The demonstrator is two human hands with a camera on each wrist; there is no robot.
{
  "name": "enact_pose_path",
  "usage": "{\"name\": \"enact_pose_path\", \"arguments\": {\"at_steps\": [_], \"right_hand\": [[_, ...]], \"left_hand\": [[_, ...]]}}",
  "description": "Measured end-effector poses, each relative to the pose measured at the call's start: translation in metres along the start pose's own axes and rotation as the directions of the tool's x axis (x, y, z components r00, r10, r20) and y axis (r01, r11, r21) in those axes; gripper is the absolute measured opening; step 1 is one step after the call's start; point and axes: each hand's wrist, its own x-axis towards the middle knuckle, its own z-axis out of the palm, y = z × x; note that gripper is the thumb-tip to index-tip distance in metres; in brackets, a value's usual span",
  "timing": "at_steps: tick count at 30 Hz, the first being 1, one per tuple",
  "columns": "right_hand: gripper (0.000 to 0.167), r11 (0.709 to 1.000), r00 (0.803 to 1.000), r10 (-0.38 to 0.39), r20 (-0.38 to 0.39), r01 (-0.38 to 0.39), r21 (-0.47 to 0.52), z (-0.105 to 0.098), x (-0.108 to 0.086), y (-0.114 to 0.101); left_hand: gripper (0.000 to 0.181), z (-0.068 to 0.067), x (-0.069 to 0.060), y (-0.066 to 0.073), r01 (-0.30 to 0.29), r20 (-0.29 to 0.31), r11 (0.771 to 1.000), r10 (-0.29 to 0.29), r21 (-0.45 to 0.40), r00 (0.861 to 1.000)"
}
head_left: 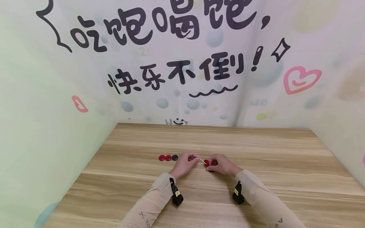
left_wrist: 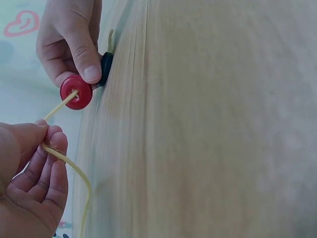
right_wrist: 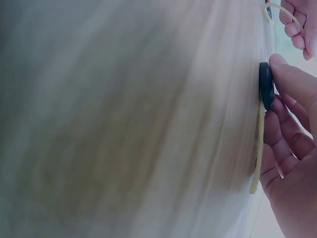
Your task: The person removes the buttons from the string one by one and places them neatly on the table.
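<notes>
A red button (left_wrist: 83, 97) is held by my right hand (head_left: 223, 164), with a yellow cord (left_wrist: 85, 181) running into its hole. My left hand (head_left: 184, 163) pinches that cord between thumb and forefinger a short way from the button; the loose part hangs down past the fingers. Close under the right hand stands a dark button (right_wrist: 266, 85), on edge in both wrist views, and the right fingertips touch it. From it a short tail of yellow cord (right_wrist: 259, 148) lies along the table. In the right wrist view the red button is hidden.
Left of my left hand, two red buttons (head_left: 165, 157) and a dark blue button (head_left: 175, 157) lie in a row on the wooden table (head_left: 128, 190). A printed cloth wall (head_left: 176, 107) rises behind the table. Each wrist carries a small black camera (head_left: 177, 198).
</notes>
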Motion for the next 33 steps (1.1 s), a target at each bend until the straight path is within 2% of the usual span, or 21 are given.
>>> {"name": "enact_pose_path", "arguments": {"at_steps": [7, 14, 19, 24, 33], "right_hand": [[0.019, 1.0, 1.0, 0.018, -0.019, -0.019, -0.003, -0.0003, -0.0009, 0.0031], [0.02, 1.0, 1.0, -0.027, -0.009, 0.027, -0.01, -0.0019, -0.0017, 0.002], [0.014, 0.999, 0.999, -0.045, -0.021, 0.045, -0.009, -0.0017, -0.0015, 0.0017], [0.007, 0.999, 0.998, -0.024, -0.055, 0.026, 0.038, -0.0018, -0.0011, -0.0001], [0.004, 0.997, 0.997, -0.02, -0.069, 0.025, 0.077, -0.0006, 0.0003, -0.0032]], "left_hand": [[0.012, -0.0013, -0.0008, 0.0021, 0.018, 0.006, 1.0, -0.018, -0.003, 1.0], [0.011, -0.0021, -0.0006, 0.0037, 0.015, 0.001, 1.0, -0.015, 0.001, 1.0], [0.01, -0.0017, -0.0001, 0.0032, 0.01, 0.003, 1.0, -0.01, -0.002, 1.0], [0.01, -0.0004, -0.0004, 0.0012, -0.004, 0.009, 1.0, 0.004, -0.002, 1.0], [0.009, 0.0028, -0.0026, 0.0024, -0.03, 0.011, 1.0, 0.03, -0.003, 0.999]]}}
